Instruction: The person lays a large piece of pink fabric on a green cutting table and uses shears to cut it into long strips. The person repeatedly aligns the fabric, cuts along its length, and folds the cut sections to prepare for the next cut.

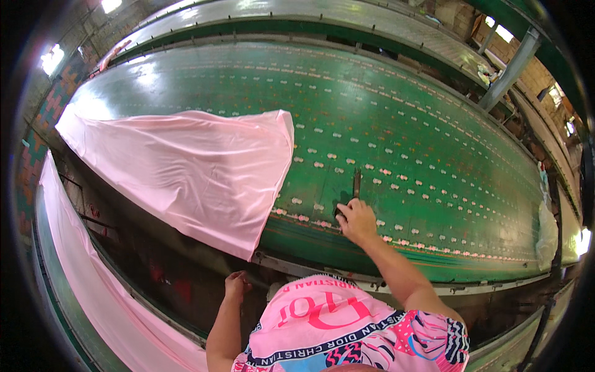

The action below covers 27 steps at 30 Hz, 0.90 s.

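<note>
My right hand (357, 220) grips a dark, narrow bar-like tool (357, 181) against the long green printing table (434, 180), whose surface carries rows of small pale and pink marks. A pink, satiny cloth (180, 170) lies wrinkled over the table's left part, its end left of my right hand. My left hand (237, 284) is low beside the table's near edge, below the cloth's corner, with fingers curled; what they hold, if anything, is too small to make out.
A second pink cloth (74, 229) drapes along another long table at lower left. Further long tables (279, 13) run behind. A grey post (508, 68) rises at upper right. Crumpled translucent sheeting (545, 242) hangs at the table's right end.
</note>
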Tool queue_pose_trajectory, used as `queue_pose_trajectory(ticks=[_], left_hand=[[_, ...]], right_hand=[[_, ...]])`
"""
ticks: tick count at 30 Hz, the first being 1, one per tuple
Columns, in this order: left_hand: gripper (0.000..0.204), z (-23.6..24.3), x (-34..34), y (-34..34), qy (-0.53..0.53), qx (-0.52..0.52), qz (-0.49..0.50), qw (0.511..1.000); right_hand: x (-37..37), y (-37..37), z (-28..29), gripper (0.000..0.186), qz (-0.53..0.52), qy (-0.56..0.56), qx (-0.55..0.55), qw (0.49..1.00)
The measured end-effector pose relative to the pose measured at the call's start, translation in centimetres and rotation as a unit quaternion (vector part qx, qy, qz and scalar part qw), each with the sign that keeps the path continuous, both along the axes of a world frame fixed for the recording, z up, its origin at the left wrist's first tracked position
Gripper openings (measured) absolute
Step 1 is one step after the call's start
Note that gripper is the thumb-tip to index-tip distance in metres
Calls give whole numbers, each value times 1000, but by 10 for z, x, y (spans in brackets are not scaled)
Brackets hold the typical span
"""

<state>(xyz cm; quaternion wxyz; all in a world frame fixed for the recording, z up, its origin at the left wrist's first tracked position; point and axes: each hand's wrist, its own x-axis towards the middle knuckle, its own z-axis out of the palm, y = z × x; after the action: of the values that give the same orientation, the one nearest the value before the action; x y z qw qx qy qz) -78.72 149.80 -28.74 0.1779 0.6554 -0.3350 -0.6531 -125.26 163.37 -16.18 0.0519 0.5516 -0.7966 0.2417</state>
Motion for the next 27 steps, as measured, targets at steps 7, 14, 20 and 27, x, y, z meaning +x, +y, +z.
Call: queue_pose_trajectory(ticks=[7,14,20,27], left_hand=[[21,45,-32,-3,-24,-59,-78,995],[33,64,17,24,-47,-41,-191,979],[38,78,52,18,-68,-55,-331,939],[37,111,73,5,-144,-257,-474,830]], right_hand=[[-5,14,1,19,-2,40,40,998],[-8,55,9,43,-91,-54,55,993],[-8,69,3,59,-198,-48,229,952],[-26,74,-27,59,-135,-468,46,872]])
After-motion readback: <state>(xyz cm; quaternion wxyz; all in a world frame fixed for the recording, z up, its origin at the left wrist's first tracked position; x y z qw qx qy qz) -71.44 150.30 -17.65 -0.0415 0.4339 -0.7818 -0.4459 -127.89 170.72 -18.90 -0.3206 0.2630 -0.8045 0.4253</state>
